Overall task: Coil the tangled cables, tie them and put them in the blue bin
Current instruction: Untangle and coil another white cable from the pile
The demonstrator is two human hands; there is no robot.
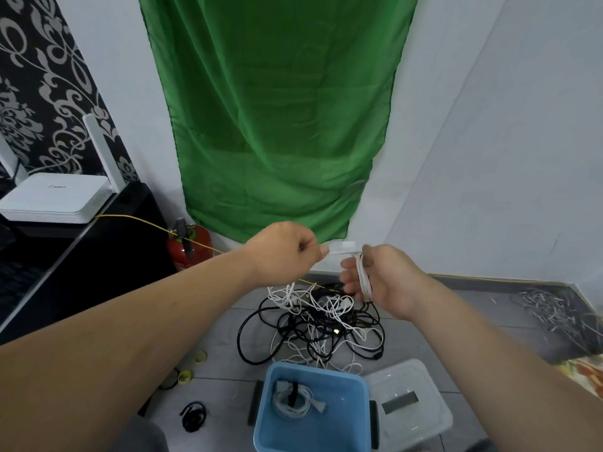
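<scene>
From the head camera I see both hands raised above the grey tiled floor [434,340]. My left hand [284,252] pinches the free end of a thin white cable [364,278] between thumb and forefinger, drawing it taut. My right hand [388,282] has its fingers curled round that cable's coiled loops. Below them, a tangled pile of black and white cables [313,324] lies on the floor, just behind the square blue plastic bin [270,402]. One tied white cable bundle [293,402] already rests inside it. A clear plastic container [424,419] stands beside the bin's right wall.
</scene>
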